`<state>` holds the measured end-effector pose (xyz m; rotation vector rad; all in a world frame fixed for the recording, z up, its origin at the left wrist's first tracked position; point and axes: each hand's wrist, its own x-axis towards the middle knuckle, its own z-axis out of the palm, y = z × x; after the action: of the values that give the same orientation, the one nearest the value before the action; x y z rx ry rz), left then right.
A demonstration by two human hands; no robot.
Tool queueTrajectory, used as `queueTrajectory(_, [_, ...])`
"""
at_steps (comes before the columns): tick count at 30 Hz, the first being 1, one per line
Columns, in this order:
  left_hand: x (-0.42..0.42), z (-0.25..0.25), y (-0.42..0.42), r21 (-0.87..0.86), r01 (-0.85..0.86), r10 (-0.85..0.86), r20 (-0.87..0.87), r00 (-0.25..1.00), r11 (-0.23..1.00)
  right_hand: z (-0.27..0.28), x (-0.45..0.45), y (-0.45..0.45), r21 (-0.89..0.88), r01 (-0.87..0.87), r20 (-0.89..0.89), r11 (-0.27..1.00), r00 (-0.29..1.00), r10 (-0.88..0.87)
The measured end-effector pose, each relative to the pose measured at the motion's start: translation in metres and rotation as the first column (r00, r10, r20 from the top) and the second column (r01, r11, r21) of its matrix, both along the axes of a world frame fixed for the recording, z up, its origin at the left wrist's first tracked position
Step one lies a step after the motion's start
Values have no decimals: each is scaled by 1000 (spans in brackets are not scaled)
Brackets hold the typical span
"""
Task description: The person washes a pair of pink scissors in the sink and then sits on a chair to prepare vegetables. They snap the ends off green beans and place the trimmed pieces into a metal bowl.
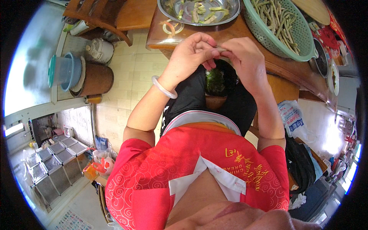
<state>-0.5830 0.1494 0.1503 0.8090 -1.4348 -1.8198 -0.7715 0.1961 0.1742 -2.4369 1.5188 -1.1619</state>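
Both my hands meet over my lap, just off the near edge of the wooden table (156, 36). Between my fingertips is a small piece of bean pod (220, 49); my left hand (197, 51) pinches one end and my right hand (244, 56) the other. Beyond them a steel basin (188, 19) holds several short bean pieces. To its right stands a green plastic colander (266, 40) with many long beans (280, 24). Below my hands, between my knees, is a dark round container (230, 82) with green scraps (214, 80) in it.
A wooden chair (126, 17) stands at the table's left. Farther left are a white pot (100, 49), a blue basin (75, 72) and a brown cylindrical container (99, 79). Right of the colander are a dark pan (321, 59) and a white plate (333, 79). A plastic bag (291, 118) hangs by my right elbow.
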Motion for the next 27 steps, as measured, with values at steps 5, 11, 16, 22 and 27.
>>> queueTrajectory(5, [1, 3, 8, -483, -136, 252, 184, 950, 865, 2, -6, -4, -101, 60, -69, 993, 995, -67])
queueTrajectory(11, [2, 3, 8, -667, -75, 342, 280, 897, 742, -4, 4, -9, -220, 5, -158, 976, 987, -41])
queueTrajectory(16, [6, -3, 5, -209, -128, 145, 68, 987, 969, -20, 10, -9, -165, 6, 78, 986, 997, 7])
queueTrajectory(22, [4, -15, 0, 226, -56, 115, -257, 960, 972, -36, 24, -9, -161, 94, 294, 982, 955, -43])
queueTrajectory(27, [-1, -28, -1, 395, 74, 131, -467, 874, 916, -40, 37, -7, 123, -7, 724, 992, 685, -85])
